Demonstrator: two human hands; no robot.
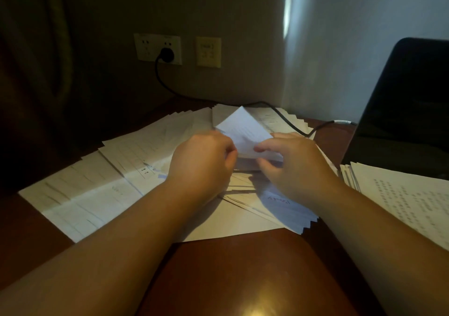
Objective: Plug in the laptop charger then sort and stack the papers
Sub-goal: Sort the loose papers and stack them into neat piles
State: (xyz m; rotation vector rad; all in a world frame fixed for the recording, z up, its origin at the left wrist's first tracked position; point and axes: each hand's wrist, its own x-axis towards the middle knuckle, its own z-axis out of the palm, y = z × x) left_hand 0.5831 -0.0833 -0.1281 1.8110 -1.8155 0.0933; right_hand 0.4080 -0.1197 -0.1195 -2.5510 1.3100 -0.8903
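Fanned papers [92,194] spread across the brown desk [243,267]. Charger plug [166,54] seated in the wall socket [158,48], cable [279,111] trailing right over the sheets. Left hand [201,160], fingers curled, pinching a small bundle of sheets [245,131] raised off the pile. Right hand [294,162] gripping the same bundle's other edge. Further right, a separate stack [401,199] beside the dark laptop [408,106].
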